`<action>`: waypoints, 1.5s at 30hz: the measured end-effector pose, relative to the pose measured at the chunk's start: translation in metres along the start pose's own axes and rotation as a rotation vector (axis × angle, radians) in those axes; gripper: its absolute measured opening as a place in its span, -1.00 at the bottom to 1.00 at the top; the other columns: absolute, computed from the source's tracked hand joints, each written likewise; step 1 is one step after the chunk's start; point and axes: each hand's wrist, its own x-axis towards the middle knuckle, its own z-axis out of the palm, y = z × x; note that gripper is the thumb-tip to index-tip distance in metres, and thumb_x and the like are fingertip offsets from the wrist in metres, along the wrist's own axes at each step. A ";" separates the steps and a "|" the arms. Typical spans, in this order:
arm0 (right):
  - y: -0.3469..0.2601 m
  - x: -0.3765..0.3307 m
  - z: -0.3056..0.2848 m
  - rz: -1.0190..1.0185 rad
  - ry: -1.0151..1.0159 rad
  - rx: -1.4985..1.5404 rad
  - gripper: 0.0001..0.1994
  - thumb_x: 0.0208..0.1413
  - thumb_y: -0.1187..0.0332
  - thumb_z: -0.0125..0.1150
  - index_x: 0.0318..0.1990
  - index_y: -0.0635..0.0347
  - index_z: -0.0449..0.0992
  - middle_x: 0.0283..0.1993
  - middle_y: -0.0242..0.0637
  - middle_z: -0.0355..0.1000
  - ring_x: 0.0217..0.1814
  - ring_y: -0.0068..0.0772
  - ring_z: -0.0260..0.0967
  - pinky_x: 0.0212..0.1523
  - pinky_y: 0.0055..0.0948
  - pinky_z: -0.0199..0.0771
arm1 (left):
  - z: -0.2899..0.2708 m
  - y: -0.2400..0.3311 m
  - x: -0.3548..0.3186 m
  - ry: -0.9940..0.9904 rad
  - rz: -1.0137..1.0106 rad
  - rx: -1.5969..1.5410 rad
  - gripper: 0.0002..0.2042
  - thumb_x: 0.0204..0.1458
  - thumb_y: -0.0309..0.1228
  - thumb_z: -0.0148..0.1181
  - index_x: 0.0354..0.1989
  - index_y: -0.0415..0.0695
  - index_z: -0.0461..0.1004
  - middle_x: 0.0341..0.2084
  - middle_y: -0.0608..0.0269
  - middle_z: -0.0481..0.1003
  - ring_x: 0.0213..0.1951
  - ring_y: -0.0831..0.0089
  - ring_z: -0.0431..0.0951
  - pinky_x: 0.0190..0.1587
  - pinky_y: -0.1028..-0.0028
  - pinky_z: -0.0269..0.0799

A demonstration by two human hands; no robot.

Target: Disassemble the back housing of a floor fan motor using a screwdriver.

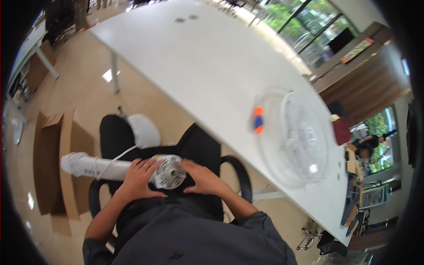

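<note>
White rectangular table (185, 66) ahead. Left hand (142, 177), right hand (202, 177): fingers half-spread, flanking round white vented plastic motor housing (171, 174) over lap (201, 142); grip unclear. Looped white cord (120, 156) might snag, tipping it.

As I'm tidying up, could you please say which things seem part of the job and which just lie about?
Likely the job: fan body; cord; fan grille.
Likely just lying about: orange-and-blue item, use unclear; open box.
</note>
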 end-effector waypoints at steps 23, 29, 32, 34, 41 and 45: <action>0.013 -0.072 -0.141 0.164 1.276 0.177 -0.66 0.34 0.26 0.20 0.04 0.43 0.55 -0.15 -0.17 0.59 -0.08 -0.40 0.52 -0.04 -0.38 0.52 | 0.029 -0.012 0.012 0.270 -0.063 -0.088 -0.05 -0.39 0.06 0.63 0.24 -0.16 0.44 -0.08 0.09 0.61 -0.09 0.24 0.60 0.05 0.29 0.32; -0.072 -0.072 -0.109 -0.015 0.975 0.374 -0.65 0.15 0.26 0.33 -0.07 0.42 0.55 -0.19 -0.16 0.57 -0.17 -0.42 0.52 -0.06 -0.46 0.49 | 0.035 -0.009 0.012 0.259 -0.077 -0.081 -0.05 -0.43 0.07 0.65 0.24 -0.08 0.45 -0.01 0.18 0.60 -0.07 0.29 0.60 0.09 0.29 0.33; -0.085 -0.051 -0.096 -0.005 0.745 0.309 -0.69 -0.01 0.43 0.50 -0.08 0.25 0.61 -0.29 -0.17 0.61 -0.28 -0.35 0.60 -0.19 -0.48 0.53 | 0.037 -0.009 0.012 0.259 -0.058 -0.058 -0.05 -0.42 0.05 0.66 0.26 -0.06 0.45 0.02 0.22 0.60 -0.04 0.31 0.61 0.10 0.30 0.33; -0.086 -0.038 -0.087 -0.026 0.763 0.247 -0.68 -0.01 0.42 0.51 -0.09 0.25 0.60 -0.27 -0.15 0.62 -0.29 -0.31 0.61 -0.21 -0.47 0.55 | 0.037 -0.010 0.014 0.256 -0.041 -0.052 -0.05 -0.42 0.04 0.66 0.27 -0.05 0.45 0.03 0.23 0.60 -0.03 0.33 0.61 0.10 0.31 0.33; -0.082 -0.016 -0.059 -0.143 0.790 0.152 -0.66 0.04 0.36 0.53 -0.08 0.28 0.58 -0.28 -0.13 0.61 -0.37 -0.24 0.61 -0.37 -0.45 0.56 | 0.038 -0.010 0.013 0.293 -0.024 -0.046 -0.07 -0.40 0.04 0.65 0.27 -0.04 0.46 0.04 0.25 0.60 0.04 0.40 0.59 0.09 0.32 0.31; -0.076 -0.013 -0.049 -0.099 0.727 0.178 -0.67 0.05 0.37 0.52 -0.07 0.29 0.57 -0.29 -0.12 0.61 -0.37 -0.23 0.60 -0.37 -0.44 0.55 | 0.039 -0.007 0.011 0.300 -0.040 -0.057 -0.05 -0.45 -0.01 0.68 0.26 -0.05 0.46 0.05 0.26 0.60 0.00 0.41 0.61 0.11 0.33 0.30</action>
